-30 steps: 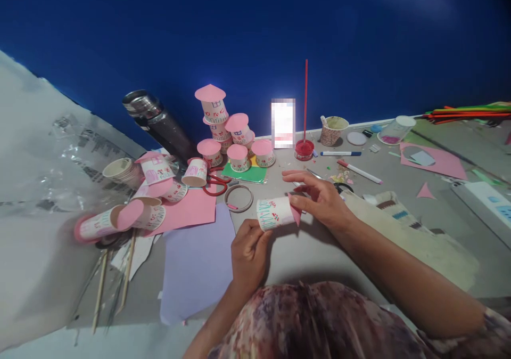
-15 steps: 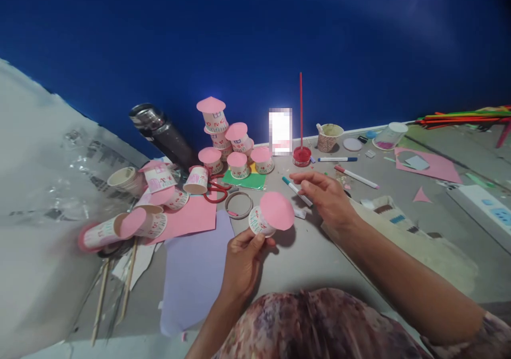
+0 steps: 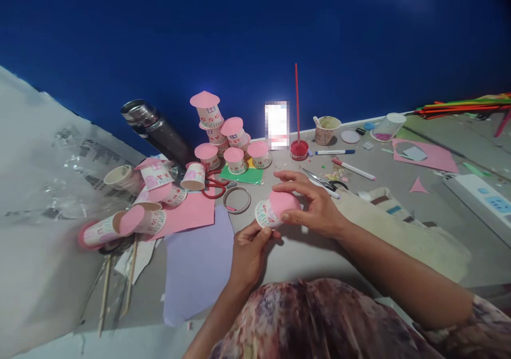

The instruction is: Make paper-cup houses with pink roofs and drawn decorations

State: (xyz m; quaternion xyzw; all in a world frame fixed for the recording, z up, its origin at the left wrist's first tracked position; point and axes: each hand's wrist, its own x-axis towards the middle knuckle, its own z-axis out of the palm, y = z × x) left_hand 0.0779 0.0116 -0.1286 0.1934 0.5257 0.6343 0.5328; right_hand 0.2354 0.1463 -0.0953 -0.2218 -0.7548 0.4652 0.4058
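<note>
A small decorated paper cup [image 3: 265,213] with a pink cone roof [image 3: 284,201] is held tilted above the table. My left hand [image 3: 252,247] grips the cup's lower side between thumb and fingers. My right hand [image 3: 313,204] curves around the pink roof, thumb on its near side and fingers over the far side. Beyond my hands, similar pink-roofed cups [image 3: 235,160] stand grouped, some stacked into a tower [image 3: 208,115]. A tape roll [image 3: 237,200] lies just left of the held cup, and black-handled scissors [image 3: 319,178] lie beyond my right hand.
Red-handled scissors [image 3: 215,187], pink paper [image 3: 191,215] and a lavender sheet [image 3: 197,268] lie at left. A dark thermos [image 3: 159,135] leans against the wall. Markers [image 3: 353,169], a cloth pouch [image 3: 403,236] and a white power strip [image 3: 481,204] are at right.
My right hand has come down and left, closing around the pink roof. My left hand still holds the cup, which has tilted. The view has shifted slightly.
</note>
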